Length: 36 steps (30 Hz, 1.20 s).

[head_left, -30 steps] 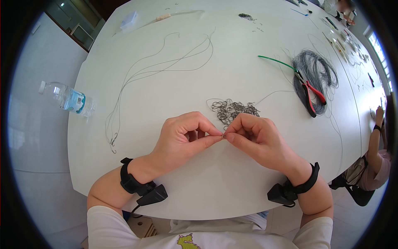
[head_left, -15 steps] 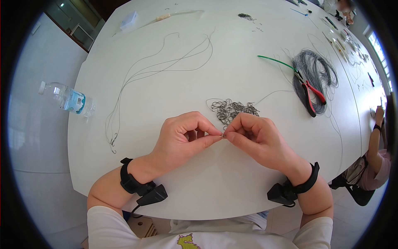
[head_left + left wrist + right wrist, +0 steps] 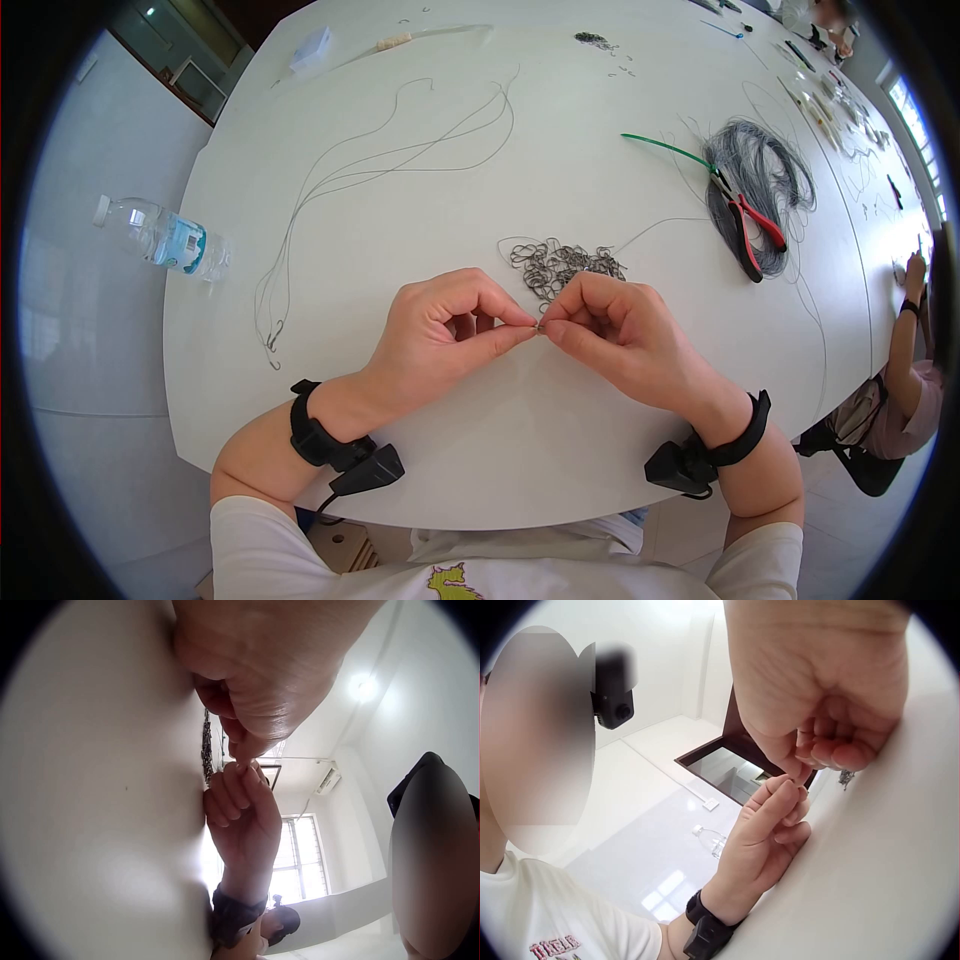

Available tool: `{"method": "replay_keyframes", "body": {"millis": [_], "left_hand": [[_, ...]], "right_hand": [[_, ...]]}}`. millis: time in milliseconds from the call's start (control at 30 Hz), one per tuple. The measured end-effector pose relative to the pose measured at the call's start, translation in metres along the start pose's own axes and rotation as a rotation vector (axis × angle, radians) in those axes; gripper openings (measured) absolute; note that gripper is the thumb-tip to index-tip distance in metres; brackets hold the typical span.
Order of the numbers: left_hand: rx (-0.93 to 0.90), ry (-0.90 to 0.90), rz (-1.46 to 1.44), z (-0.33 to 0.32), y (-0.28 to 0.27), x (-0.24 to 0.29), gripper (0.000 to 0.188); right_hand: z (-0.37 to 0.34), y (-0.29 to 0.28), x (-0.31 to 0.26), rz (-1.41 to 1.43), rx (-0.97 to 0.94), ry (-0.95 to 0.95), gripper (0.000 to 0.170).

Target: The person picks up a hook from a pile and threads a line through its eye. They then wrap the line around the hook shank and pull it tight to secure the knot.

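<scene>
In the head view my left hand (image 3: 435,330) and right hand (image 3: 625,335) meet fingertip to fingertip, low over the near part of the white table. Thumb and forefinger of each pinch a tiny dark metal piece (image 3: 541,327), mostly covered by the fingertips; I cannot tell its exact kind. Just beyond the hands lies a pile of looped dark metal pieces (image 3: 560,268), partly behind the right hand. The left wrist view shows the right hand (image 3: 244,814) with its fingers curled in. In the right wrist view the left hand (image 3: 761,840) holds its thumb against the forefinger.
Red-handled pliers (image 3: 750,235) lie on a bundle of grey line (image 3: 775,165) at right, beside a green strip (image 3: 665,148). Long thin lines (image 3: 345,180) with hooks (image 3: 272,345) spread at left. A water bottle (image 3: 165,238) lies at the left edge. Another person's arm (image 3: 905,330) is at far right.
</scene>
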<state>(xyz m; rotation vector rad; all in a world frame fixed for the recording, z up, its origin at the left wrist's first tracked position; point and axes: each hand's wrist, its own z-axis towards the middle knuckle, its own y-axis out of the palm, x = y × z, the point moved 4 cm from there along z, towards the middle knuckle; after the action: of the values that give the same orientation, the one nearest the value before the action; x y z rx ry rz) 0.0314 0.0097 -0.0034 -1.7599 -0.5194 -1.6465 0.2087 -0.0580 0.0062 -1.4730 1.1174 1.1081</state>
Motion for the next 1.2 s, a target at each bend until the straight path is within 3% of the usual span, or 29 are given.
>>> {"method": "replay_keyframes", "body": {"millis": [1200], "left_hand": [[0.007,-0.012,-0.002,-0.0001,0.0003,-0.0001,0.011]], "right_hand": [[-0.0001,0.0001,-0.0001,0.008,0.010,-0.002,0.014]]}}
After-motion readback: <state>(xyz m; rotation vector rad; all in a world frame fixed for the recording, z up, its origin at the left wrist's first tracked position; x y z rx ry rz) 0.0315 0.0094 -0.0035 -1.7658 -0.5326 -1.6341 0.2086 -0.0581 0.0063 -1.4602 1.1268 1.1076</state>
